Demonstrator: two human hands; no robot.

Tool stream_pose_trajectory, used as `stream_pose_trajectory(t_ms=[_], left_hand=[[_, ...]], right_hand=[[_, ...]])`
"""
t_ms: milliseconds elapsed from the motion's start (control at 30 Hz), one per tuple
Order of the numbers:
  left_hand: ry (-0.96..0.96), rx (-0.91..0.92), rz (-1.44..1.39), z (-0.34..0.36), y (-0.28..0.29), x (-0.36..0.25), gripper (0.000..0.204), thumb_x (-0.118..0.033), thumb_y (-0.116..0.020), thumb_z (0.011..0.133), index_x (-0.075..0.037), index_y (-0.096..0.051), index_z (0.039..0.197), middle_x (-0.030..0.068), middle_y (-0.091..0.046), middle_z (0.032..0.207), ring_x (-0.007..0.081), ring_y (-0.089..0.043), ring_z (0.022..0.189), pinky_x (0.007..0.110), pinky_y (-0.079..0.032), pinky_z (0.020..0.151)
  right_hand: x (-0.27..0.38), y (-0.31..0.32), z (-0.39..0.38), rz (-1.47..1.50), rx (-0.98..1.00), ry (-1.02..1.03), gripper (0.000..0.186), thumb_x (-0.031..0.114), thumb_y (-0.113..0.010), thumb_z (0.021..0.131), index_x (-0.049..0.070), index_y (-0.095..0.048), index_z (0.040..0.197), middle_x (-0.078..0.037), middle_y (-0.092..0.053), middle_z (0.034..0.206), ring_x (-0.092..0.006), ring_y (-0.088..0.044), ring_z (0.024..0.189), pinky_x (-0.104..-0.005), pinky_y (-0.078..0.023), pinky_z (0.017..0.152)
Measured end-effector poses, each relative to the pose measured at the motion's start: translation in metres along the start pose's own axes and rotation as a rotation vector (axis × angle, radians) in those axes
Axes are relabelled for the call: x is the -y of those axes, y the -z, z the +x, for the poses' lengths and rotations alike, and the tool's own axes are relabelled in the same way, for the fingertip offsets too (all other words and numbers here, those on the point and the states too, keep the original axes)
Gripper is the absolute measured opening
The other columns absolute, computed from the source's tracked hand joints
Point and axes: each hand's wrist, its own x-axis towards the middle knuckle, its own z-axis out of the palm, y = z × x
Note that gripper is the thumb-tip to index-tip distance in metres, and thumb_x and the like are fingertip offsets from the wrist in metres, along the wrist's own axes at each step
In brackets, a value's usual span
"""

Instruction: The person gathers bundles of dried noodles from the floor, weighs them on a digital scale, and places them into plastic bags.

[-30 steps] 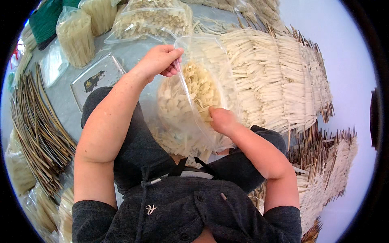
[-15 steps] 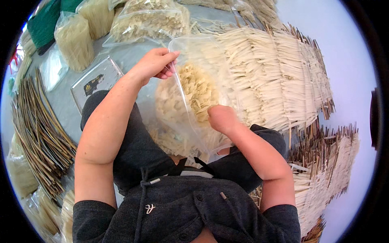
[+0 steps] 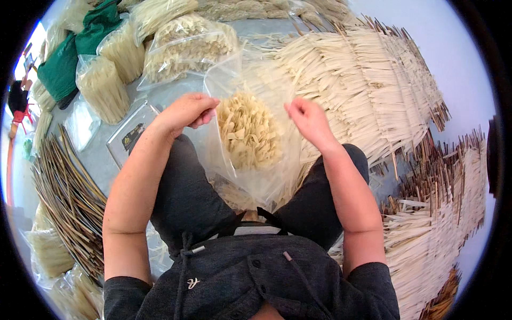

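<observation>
Head view — left hand [image 3: 193, 113], grip pinched on clear bag [image 3: 261, 181]; right hand [image 3: 309, 121], grip curled — its hold I cannot tell.

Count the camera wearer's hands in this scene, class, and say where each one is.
2: the left hand at the left edge of the open clear bag, and the right hand by its right side. Neither hand is hidden.

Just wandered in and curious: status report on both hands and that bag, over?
Left hand pinching clear plastic bag by its rim; right hand curled at opposite side, grip unclear. Bag open, pale strips inside. Nothing seen blocking its mouth.
</observation>
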Motion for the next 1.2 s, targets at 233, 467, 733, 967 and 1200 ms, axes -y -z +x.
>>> stream_pose_trajectory(t_ms=[233,467,733,967,1200], left_hand=[[-0.074,0.106,-0.119,0.027,-0.059,-0.006,0.034,-0.038,-0.053,0.094,-0.01,-0.058,0.074,-0.0022,-0.053,0.058,0.0059,-0.044,0.046,0.022,-0.033,0.042],[-0.05,0.065,0.023,0.044,-0.075,-0.002,0.052,-0.057,-0.049,0.092,-0.009,-0.06,0.074,-0.0004,-0.052,0.056,0.008,-0.045,0.046,0.023,-0.034,0.043],[-0.202,-0.089,0.02,0.06,-0.075,0.002,0.033,-0.038,-0.056,0.089,-0.007,-0.06,0.076,0.0008,-0.051,0.058,0.0091,-0.043,0.046,0.024,-0.032,0.043],[-0.244,-0.34,-0.697,0.056,-0.047,0.004,0.02,-0.021,-0.054,0.09,-0.008,-0.055,0.074,0.0008,-0.053,0.063,0.0077,-0.042,0.049,0.023,-0.033,0.044],[-0.188,-0.413,-0.657,0.063,-0.059,0.004,0.018,-0.021,-0.053,0.089,-0.007,-0.057,0.078,-0.0001,-0.055,0.065,0.0062,-0.043,0.05,0.022,-0.037,0.045]], right_hand=[[0.031,-0.051,0.01,0.354,0.016,0.204,0.026,0.025,-0.056,0.088,0.001,-0.06,0.081,-0.019,-0.061,0.071,-0.0365,-0.059,0.067,-0.0414,-0.046,0.061],[0.025,-0.05,0.003,0.33,0.151,0.172,0.022,0.022,-0.054,0.086,0.0,-0.059,0.085,-0.022,-0.062,0.077,-0.0402,-0.06,0.073,-0.0466,-0.047,0.066],[0.034,-0.036,-0.011,0.377,0.068,0.21,0.022,0.023,-0.059,0.085,0.001,-0.059,0.083,-0.017,-0.06,0.069,-0.0318,-0.058,0.063,-0.0398,-0.045,0.059],[0.042,0.0,-0.092,0.488,-0.043,0.081,0.033,0.034,-0.074,0.08,0.004,-0.059,0.079,-0.005,-0.05,0.061,-0.0112,-0.047,0.052,-0.0256,-0.041,0.051],[0.064,-0.043,-0.139,0.064,-0.103,0.312,0.042,0.043,-0.076,0.073,0.01,-0.051,0.068,-0.007,-0.051,0.06,-0.0244,-0.056,0.051,-0.0345,-0.044,0.045]])
